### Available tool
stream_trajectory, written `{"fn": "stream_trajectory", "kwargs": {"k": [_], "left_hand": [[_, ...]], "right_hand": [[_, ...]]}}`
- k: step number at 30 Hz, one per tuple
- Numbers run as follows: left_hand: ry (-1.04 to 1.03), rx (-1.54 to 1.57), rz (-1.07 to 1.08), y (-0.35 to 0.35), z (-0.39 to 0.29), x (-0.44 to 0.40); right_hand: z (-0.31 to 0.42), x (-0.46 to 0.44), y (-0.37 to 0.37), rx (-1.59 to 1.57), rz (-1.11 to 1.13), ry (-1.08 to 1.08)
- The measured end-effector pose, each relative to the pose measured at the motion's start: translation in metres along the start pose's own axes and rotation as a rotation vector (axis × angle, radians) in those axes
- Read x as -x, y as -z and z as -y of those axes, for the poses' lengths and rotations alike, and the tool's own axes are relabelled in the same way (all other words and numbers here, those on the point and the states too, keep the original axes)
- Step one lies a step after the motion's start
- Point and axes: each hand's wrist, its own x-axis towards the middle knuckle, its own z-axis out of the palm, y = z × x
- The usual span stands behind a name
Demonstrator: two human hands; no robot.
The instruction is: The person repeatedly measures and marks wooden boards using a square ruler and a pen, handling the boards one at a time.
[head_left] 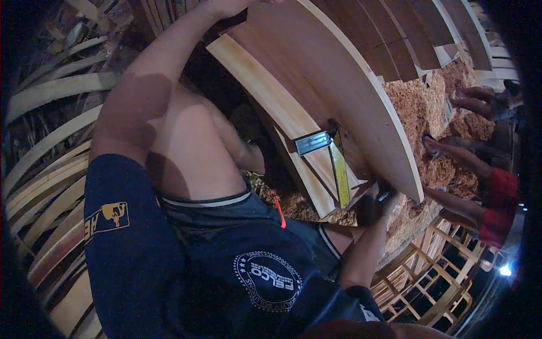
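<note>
A wide, curved wooden board [339, 73] slants across the upper middle, above my legs. My left hand [228, 7] is at its top end, partly cut off by the frame edge, with the fingers closed over the wood. At the board's lower end, my right hand [385, 199] lies in shadow close against the wood; a small pale spot shows on it and its fingers are mostly hidden. A try square [314, 143] with a dark stock and a yellow blade rests across a pale wooden strip [271, 96] beside the board, apart from both hands.
Curved wooden strips [53, 169] fill the left side. More boards [412, 34] stand at the upper right, above wood shavings [418, 107]. Other people's legs [466, 209] show at the right, near a slatted wooden frame [423, 277] and a bright lamp [505, 270].
</note>
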Motion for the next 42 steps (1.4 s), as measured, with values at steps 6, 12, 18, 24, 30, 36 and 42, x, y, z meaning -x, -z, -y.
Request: {"fn": "stream_trajectory", "kwargs": {"k": [6, 12, 18, 24, 30, 36, 42], "left_hand": [[0.032, 0.002, -0.020, -0.002, 0.000, 0.000], [0.036, 0.006, -0.012, -0.002, 0.004, -0.002], [0.111, -0.053, -0.061, -0.003, -0.016, 0.003], [0.232, 0.162, 0.034, 0.018, 0.047, -0.009], [0.380, 0.147, -0.035, -0.001, 0.013, -0.005], [0.174, 0.017, 0.135, 0.058, 0.114, -0.027], [0.240, -0.078, 0.080, 0.042, 0.073, -0.020]], "right_hand": [[-0.002, 0.001, -0.001, -0.008, 0.001, 0.005], [-0.001, 0.000, -0.001, -0.013, 0.002, 0.010], [-0.005, 0.003, 0.001, -0.035, -0.022, 0.030], [-0.009, 0.011, -0.004, -0.099, -0.062, 0.078], [-0.023, 0.025, -0.002, -0.200, -0.102, 0.113], [-0.019, 0.059, 0.029, -0.124, -0.116, -0.039], [-0.038, 0.061, 0.021, -0.213, -0.113, 0.005]]}}
